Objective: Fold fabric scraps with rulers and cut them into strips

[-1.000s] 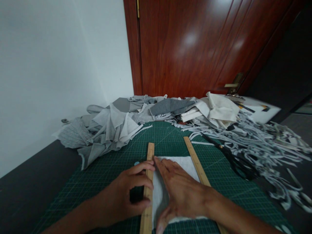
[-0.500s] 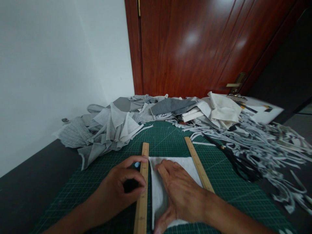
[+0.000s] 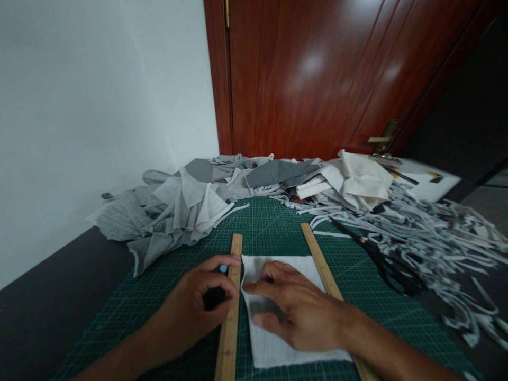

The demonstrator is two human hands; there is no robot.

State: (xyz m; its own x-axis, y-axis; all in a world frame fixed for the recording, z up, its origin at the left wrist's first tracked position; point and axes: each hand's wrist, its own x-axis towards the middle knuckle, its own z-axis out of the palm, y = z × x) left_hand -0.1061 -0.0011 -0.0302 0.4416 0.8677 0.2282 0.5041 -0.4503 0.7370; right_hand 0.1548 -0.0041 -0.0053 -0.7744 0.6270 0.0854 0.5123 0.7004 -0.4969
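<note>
A light grey piece of cloth (image 3: 293,357) lies flat on the green cutting mat (image 3: 273,233), between two wooden rulers. Along its left side runs the left wooden ruler (image 3: 230,328), with my left hand (image 3: 202,296) bent over it, index finger and thumb tips pressing on its edge. My right hand (image 3: 297,301) rests on the cloth with fingers apart, the index fingertip at the cloth's left edge, which bulges slightly there. The right wooden ruler (image 3: 323,267) slants along the cloth's right side; my right wrist covers part of it.
Grey cloth pieces (image 3: 182,206) are heaped at the left. Behind the mat lie more fabric scraps (image 3: 281,172) and a cream cloth (image 3: 365,180). Black-handled scissors (image 3: 397,275) sit at the right beside a tangle of fabric strips (image 3: 428,233). A wooden door (image 3: 301,79) stands beyond.
My right hand has shifted its fingers: the index finger now reaches the cloth's left edge and the thumb has moved up from the near corner. The left hand stays on the ruler.
</note>
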